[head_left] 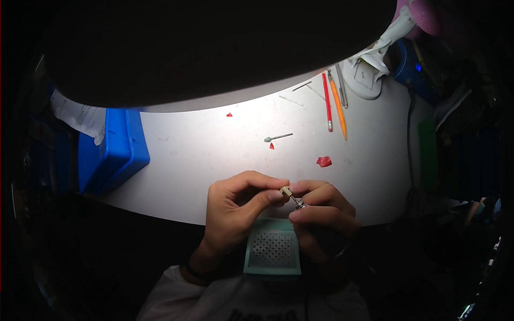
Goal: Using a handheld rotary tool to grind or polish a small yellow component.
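Note:
My left hand (235,211) pinches a small beige bit (286,191) between thumb and forefinger. The bit's thin metal shaft runs down into the silver tip of a handheld rotary tool (300,204), which my right hand (321,214) grips in a closed fist. Both hands meet just above the near edge of the white table (214,155). Below them stands a pale green perforated block (272,249), partly hidden by my right hand.
A loose green-tipped bit (277,137) and small red scraps (324,161) lie on the table. Red and orange tools (334,104) lie at the back right beside a white lamp base (367,77). A blue bin (112,150) stands at the left. A dark lamp shade fills the top.

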Demonstrator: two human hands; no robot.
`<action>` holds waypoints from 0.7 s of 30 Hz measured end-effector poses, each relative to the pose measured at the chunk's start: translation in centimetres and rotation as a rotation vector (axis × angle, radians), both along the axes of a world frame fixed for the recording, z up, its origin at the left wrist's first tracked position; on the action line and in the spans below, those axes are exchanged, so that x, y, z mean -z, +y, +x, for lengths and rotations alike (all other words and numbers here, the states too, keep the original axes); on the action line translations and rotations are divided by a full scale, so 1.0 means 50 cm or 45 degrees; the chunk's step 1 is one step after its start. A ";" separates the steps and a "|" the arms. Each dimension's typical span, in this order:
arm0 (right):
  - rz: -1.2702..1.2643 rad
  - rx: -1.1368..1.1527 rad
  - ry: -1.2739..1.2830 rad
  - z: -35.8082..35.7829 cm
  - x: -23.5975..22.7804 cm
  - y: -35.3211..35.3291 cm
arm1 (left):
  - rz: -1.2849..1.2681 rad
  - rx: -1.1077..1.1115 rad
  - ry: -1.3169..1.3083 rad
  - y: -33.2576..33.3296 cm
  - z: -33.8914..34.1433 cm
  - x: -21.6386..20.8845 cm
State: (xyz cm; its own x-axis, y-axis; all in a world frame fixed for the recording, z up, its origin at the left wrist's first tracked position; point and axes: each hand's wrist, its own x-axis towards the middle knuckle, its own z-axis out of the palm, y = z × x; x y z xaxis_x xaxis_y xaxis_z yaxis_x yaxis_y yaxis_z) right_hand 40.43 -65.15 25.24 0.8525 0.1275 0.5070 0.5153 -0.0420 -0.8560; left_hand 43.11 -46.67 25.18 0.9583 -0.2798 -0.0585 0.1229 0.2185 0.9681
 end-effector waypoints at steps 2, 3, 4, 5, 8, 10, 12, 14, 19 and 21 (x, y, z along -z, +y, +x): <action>0.004 0.009 0.006 0.002 0.004 -0.001 | 0.010 0.008 -0.006 0.002 0.002 0.003; -0.014 -0.002 -0.014 0.003 0.005 -0.003 | 0.019 0.018 -0.008 0.003 0.002 0.003; -0.032 -0.013 -0.034 0.004 0.005 -0.004 | 0.018 0.020 -0.008 0.002 0.001 0.003; -0.033 -0.012 -0.034 0.003 0.003 -0.004 | 0.008 0.013 -0.008 0.000 0.000 0.003; 0.005 -0.012 -0.005 0.004 0.000 -0.003 | 0.007 0.007 -0.010 0.001 0.002 0.004; -0.028 -0.017 -0.014 0.003 0.002 -0.004 | 0.013 0.008 -0.007 0.002 0.001 0.003; 0.010 -0.012 0.000 0.001 0.006 -0.005 | 0.005 0.013 -0.001 0.002 0.000 0.002; 0.047 -0.005 0.014 -0.003 0.016 -0.002 | -0.021 0.013 0.005 0.000 0.001 0.006; -0.077 0.311 -0.001 -0.001 0.015 0.007 | -0.033 0.036 0.035 -0.001 0.000 0.000; -0.088 0.295 -0.002 0.002 0.010 0.008 | -0.033 0.066 0.018 0.002 0.001 0.001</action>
State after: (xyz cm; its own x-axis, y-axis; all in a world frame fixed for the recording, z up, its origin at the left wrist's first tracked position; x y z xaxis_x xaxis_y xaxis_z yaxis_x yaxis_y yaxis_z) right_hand 40.54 -64.77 24.73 0.8623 -0.0366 0.5051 0.4864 -0.2178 -0.8462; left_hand 43.17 -46.57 25.13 0.9417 -0.3303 -0.0639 0.1483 0.2368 0.9602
